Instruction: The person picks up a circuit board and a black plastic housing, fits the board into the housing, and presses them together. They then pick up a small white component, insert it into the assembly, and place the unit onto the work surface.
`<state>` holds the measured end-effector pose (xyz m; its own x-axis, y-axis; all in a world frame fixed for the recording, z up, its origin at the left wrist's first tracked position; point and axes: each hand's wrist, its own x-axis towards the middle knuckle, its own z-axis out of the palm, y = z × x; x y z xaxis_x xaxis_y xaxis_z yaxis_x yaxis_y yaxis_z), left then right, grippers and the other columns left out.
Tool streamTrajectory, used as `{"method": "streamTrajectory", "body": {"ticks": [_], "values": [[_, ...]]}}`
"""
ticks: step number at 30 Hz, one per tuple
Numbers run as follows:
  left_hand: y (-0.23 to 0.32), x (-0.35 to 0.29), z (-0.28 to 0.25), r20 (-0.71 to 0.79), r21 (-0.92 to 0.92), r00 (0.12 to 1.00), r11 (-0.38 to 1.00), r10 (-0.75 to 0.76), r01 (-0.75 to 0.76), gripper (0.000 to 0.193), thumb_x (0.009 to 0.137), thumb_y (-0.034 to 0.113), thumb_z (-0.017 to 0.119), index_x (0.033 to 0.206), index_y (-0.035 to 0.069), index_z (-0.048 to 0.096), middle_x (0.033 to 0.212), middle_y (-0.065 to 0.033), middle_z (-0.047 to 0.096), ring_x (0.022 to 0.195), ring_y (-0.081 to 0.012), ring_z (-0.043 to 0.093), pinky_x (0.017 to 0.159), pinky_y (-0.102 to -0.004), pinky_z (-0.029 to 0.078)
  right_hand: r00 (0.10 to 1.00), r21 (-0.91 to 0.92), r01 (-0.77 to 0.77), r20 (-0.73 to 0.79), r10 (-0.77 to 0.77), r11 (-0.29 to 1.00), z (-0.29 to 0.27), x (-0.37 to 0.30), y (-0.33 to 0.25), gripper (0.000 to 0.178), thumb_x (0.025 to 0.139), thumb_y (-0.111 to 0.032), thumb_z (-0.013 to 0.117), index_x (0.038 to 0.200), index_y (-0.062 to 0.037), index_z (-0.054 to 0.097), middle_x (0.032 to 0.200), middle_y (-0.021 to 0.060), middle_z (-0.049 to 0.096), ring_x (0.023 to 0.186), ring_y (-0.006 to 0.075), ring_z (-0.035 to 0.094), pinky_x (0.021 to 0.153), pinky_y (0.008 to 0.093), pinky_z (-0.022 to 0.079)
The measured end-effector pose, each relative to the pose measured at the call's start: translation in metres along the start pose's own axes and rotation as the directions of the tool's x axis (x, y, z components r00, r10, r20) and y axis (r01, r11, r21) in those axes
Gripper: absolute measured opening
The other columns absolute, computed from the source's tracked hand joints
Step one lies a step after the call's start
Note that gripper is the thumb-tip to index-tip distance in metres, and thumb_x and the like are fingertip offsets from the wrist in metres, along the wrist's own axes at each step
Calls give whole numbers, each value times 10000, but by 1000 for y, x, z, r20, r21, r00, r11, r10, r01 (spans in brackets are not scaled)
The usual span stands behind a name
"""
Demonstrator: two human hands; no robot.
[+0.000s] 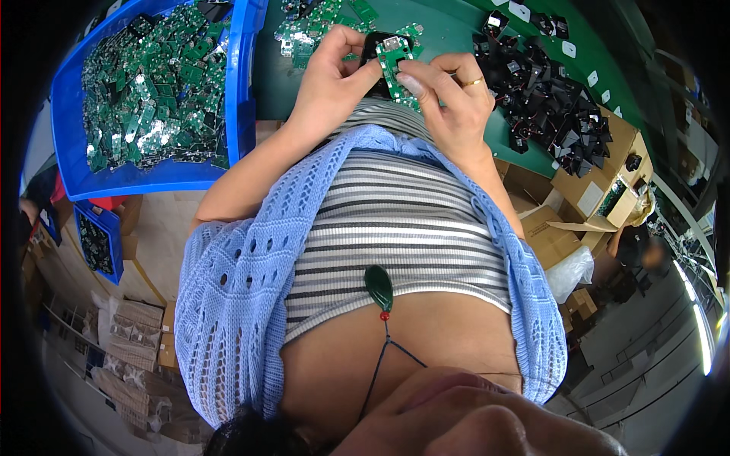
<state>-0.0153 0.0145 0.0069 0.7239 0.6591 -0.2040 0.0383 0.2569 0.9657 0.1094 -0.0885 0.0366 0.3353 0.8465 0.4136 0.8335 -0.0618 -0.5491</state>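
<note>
Close to my body, over the green table [268, 91], I hold a small green circuit board [385, 55] with a metal connector at its far end. My right hand [456, 99], with a ring on one finger, pinches the board's right edge. Fingers and thumb of my left hand [334, 76] are closed on a black plastic housing [370, 47] that shows partly behind the board. Board and housing overlap; whether the board sits inside the housing I cannot tell. Just beyond my hands lies a loose pile of green circuit boards [304, 38].
A blue bin [242, 91] heaped with green circuit boards stands at left. Many black housings [547, 99] with wires lie piled at right. Cardboard boxes [601, 182] stand past the table's right edge. A smaller blue bin [114, 242] is lower left. A person [642, 247] is at far right.
</note>
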Motion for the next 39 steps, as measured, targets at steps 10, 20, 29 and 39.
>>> {"method": "streamTrajectory", "body": {"ticks": [10, 20, 29, 39], "values": [[9, -7, 5, 78, -47, 986, 987, -148, 152, 354, 868, 263, 552, 1087, 12, 432, 1030, -85, 542, 813, -81, 541, 635, -224, 494, 995, 128, -56, -81, 66, 990, 7, 1, 5, 94, 686, -71, 676, 756, -84, 616, 698, 24, 576, 631, 187, 553, 531, 281, 442], [4, 5, 0, 93, -14, 986, 991, -135, 137, 307, 854, 224, 578, 1028, 8, 446, 977, -75, 550, 814, -91, 552, 669, -228, 494, 1000, 104, -11, 18, 9, 995, 16, 10, 12, 110, 700, -53, 658, 783, -71, 588, 717, 48, 555, 637, 212, 545, 528, 305, 441], [-2, 28, 0, -49, -103, 993, 990, -106, 100, 270, 813, 122, 630, 994, 11, 463, 949, -53, 551, 787, -84, 559, 642, -201, 454, 991, 118, -115, 86, 105, 986, 35, 24, 26, 131, 720, -41, 643, 819, -58, 559, 722, 68, 534, 629, 238, 539, 533, 331, 446], [-8, 40, -5, -68, -185, 992, 979, -103, 89, 258, 832, 88, 596, 1024, -3, 450, 969, -60, 547, 859, -105, 566, 690, -213, 463, 989, 69, -10, 149, 0, 998, 41, 34, 38, 152, 722, -53, 647, 837, -52, 548, 722, 73, 530, 658, 244, 544, 538, 335, 453]]}}
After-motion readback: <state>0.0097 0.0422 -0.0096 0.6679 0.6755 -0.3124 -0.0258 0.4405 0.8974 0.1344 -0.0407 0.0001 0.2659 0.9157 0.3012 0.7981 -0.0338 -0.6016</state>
